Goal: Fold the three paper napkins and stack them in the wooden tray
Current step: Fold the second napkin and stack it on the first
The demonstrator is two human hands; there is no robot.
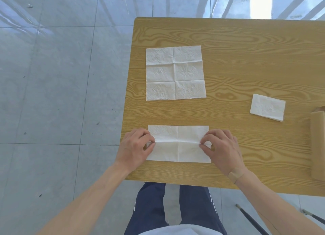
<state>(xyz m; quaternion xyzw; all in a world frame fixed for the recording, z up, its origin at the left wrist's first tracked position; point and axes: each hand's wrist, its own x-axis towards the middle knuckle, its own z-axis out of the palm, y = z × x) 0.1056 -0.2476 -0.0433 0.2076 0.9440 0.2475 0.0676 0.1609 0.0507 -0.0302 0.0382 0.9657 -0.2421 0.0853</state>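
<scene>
Fingertips of the left hand (135, 146) and right hand (222, 147) were pinched on the ends of a raised crease across the half-folded napkin (178, 153) near the table (237, 62) edge. An unfolded napkin (175, 72) lay beyond, a folded napkin (267, 107) apart at right. Only a cropped edge of the wooden tray (318, 145) was seen.
</scene>
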